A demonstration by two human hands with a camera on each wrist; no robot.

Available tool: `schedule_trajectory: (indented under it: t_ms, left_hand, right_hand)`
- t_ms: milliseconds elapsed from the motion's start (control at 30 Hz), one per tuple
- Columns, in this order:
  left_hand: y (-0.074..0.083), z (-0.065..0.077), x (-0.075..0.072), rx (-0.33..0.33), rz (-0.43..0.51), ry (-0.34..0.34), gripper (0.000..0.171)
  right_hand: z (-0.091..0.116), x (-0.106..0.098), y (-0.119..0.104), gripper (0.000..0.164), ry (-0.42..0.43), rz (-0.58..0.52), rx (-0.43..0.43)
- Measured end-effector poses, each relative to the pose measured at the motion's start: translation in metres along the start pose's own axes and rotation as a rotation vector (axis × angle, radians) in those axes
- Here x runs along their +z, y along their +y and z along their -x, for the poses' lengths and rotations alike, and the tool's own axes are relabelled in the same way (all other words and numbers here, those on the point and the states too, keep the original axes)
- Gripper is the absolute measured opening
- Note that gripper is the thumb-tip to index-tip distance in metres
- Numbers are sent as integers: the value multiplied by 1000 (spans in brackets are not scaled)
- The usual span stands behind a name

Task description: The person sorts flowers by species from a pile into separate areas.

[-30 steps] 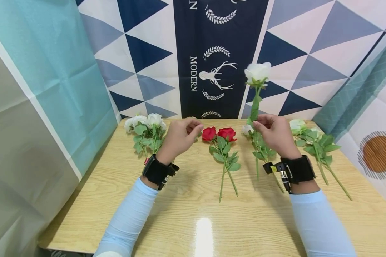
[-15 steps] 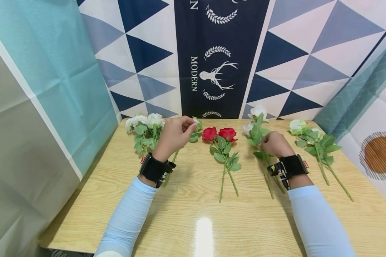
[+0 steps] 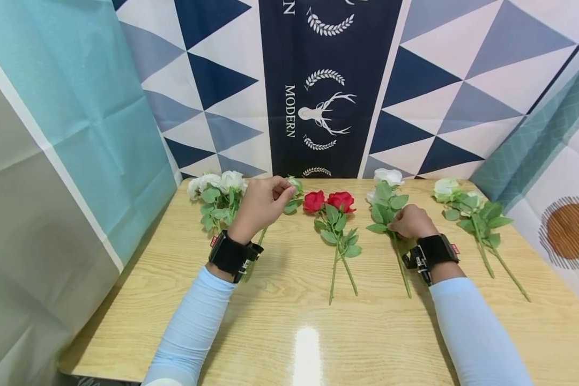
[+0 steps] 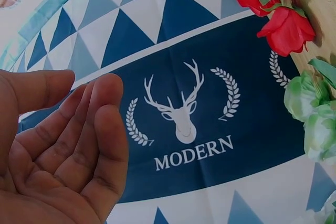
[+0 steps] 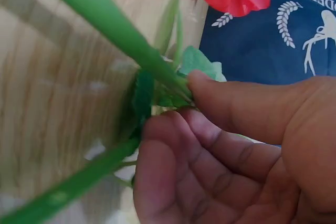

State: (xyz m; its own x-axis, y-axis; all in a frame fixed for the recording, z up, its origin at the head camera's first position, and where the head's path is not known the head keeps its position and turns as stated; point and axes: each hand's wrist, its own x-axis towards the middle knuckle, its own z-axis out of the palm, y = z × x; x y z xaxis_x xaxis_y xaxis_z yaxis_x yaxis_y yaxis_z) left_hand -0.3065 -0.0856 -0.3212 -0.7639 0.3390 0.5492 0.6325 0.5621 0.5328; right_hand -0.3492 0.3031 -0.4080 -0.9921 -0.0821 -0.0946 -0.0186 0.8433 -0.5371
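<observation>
My right hand pinches the stem of a white rose low over the table. In the right wrist view, thumb and fingers meet at the green stem, with another stem close by. A second white bloom is partly hidden behind the leaves. My left hand hovers at the left, its fingers loosely bent and holding nothing, as the left wrist view confirms. Under and beside it lie greenish-white roses, partly covered by the hand.
Two red roses lie mid-table with crossed stems. A bunch of white roses lies at the back left, and pale green-white roses at the right. A patterned cloth hangs behind the wooden table.
My right hand has lowered the white rose from upright to lying beside the other white one, still gripping its stem. My left hand has shifted slightly left, uncovering a greenish-white bloom.
</observation>
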Motion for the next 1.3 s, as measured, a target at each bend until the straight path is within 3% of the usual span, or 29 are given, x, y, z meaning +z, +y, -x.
schedule_trajectory:
  t_ms: [200, 433, 600, 800, 1033, 1200, 1300]
  left_hand:
    - [-2, 1, 1, -11, -5, -8, 19]
    - [-4, 0, 1, -14, -15, -19, 20]
    - [-8, 0, 0, -37, -112, -75, 19]
    - [-21, 1, 5, -111, -208, -202, 32]
    - [-27, 5, 5, -170, -236, -247, 48]
    - [-37, 6, 9, -283, -366, -348, 56]
    - [-48, 7, 15, -361, -411, -406, 50]
  right_hand:
    - [-3, 1, 5, 27, 19, 8, -23]
    - [-1, 1, 8, 46, 43, 7, -43]
    - [2, -6, 9, 50, 65, 15, -50]
    - [5, -12, 6, 52, 68, 13, -38]
    - [4, -15, 6, 57, 70, 45, -35]
    - [10, -25, 0, 58, 100, 39, -31]
    - [15, -31, -6, 59, 116, 39, -36]
